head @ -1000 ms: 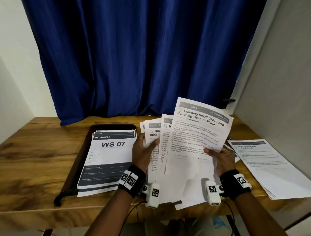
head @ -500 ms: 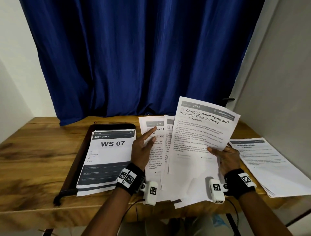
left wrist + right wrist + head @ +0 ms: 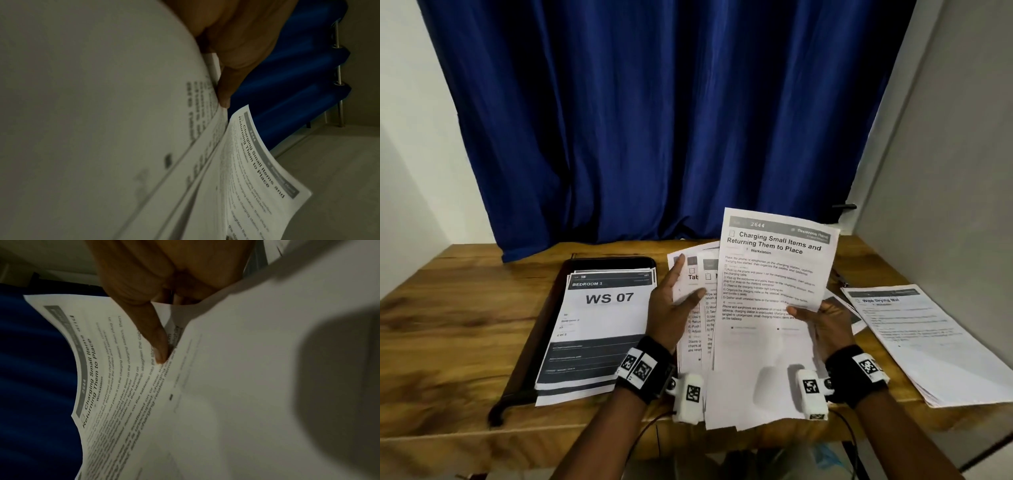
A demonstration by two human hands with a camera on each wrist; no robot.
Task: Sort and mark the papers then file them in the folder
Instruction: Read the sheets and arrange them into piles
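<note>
Blue curtain (image 3: 654, 120) fills the back, wooden desk (image 3: 448, 325) under everything. On it, left: black folder (image 3: 558, 308) lying open, a WS 07 stack (image 3: 602, 329) sitting in it. Right edge of the desk: another paper pile (image 3: 928, 342), top sheet reads something like "Wipe Drying Mat", its near corner close to the desk edge. Centre, held up off the desk: my fan of papers (image 3: 698, 308), with the "Charging Small Items" sheet (image 3: 770, 291) in front and partly split off to the right. Left hand (image 3: 671, 308) is behind the fan, thumb across the front pinching the rear sheets, index finger lying straight up the top-left corner. Right hand (image 3: 828, 325) has its grip on the front sheet's right edge, thumb on the print, fingers curled behind; right wrist view shows the thumb (image 3: 158, 344) pressed into a crease in the page. Risks as I see them: the fan is loosely splayed and its lower edges hang past the near desk edge, so if the left pinch relaxes while the front sheet is being drawn off, rear sheets could slide out to the floor. A one-corner pinch could also crease the front sheet, or drag a neighbouring sheet along with it. No marker pen visible in any view.
</note>
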